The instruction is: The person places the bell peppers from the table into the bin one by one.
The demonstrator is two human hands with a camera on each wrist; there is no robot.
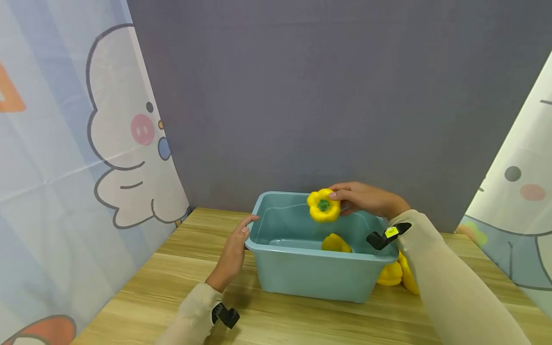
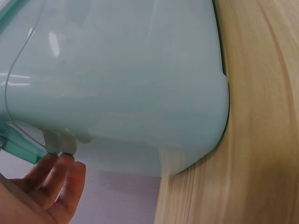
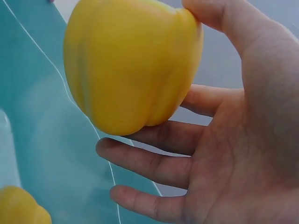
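Note:
A yellow bell pepper [image 1: 324, 205] with a green stem hangs over the teal bin [image 1: 310, 277], pinched between the thumb and fingers of my right hand [image 1: 366, 198]. In the right wrist view the pepper [image 3: 133, 65] fills the upper part, and the lower fingers of the hand [image 3: 219, 140] stand apart from it. Inside the bin lies another yellow pepper [image 1: 336, 243], partly hidden by the front wall. At the bin's left end, my left hand [image 1: 233, 254] rests against the rim. The left wrist view shows its fingertips [image 2: 70, 179] touching the outer wall.
More yellow peppers [image 1: 390, 274] lie on the wooden table [image 1: 172, 287] right of the bin, partly covered by the right sleeve. A grey panel [image 1: 302, 96] stands behind. Printed cartoon curtains [image 1: 129, 120] hang at both sides.

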